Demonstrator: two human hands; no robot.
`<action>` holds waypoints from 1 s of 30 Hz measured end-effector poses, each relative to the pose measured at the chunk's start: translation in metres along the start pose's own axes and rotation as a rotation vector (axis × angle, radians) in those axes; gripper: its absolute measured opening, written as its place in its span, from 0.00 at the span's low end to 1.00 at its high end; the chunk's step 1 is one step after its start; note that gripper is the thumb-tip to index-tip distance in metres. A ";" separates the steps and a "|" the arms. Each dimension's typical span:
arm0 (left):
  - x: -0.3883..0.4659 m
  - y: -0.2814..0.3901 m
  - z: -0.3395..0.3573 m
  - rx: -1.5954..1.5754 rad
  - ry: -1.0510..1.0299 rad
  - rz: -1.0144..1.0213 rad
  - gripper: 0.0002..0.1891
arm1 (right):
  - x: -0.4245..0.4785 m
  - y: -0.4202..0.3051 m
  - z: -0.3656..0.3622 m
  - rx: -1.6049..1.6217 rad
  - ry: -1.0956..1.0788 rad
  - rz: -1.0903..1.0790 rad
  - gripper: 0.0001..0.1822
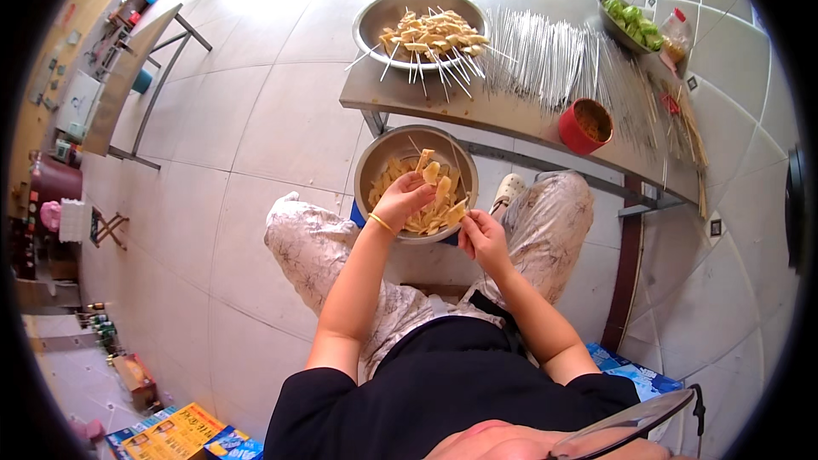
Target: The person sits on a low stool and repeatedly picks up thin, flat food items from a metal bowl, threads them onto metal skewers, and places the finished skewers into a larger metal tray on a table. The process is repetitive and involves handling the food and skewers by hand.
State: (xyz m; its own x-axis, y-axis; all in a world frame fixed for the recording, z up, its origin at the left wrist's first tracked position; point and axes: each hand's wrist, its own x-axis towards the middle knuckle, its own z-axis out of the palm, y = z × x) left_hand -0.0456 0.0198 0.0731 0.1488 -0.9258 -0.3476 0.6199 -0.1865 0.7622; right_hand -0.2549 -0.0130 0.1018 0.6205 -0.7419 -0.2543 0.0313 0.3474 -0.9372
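My left hand (410,198), with a yellow bangle at the wrist, holds pale yellow food pieces (432,172) over a steel bowl (365,169) full of similar slices. Near the bowl's right rim, my right hand (484,235) pinches a thin skewer with a slice by its fingers. The bowl sits low between my knees. On the metal table (511,116) stands a second steel bowl (367,25), heaped with skewered pieces (434,32) whose skewer ends stick out over its rim.
Many metal skewers (543,57) lie side by side on the table. A red container (583,128) stands at the near edge. A bowl of green vegetables (632,22), a plastic jar (675,35) and thin sticks (687,115) are at the right. Cartons (179,431) lie at lower left.
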 end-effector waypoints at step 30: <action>0.026 -0.061 -0.078 1.690 0.556 0.179 0.11 | 0.045 -0.101 -0.003 -0.534 0.055 -0.324 0.10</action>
State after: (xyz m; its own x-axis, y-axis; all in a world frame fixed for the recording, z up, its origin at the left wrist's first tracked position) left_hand -0.0199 0.0325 -0.0254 0.5569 -0.8285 -0.0586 -0.7625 -0.5379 0.3596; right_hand -0.2326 -0.0830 0.1840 0.6033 -0.7949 0.0643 -0.1940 -0.2245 -0.9550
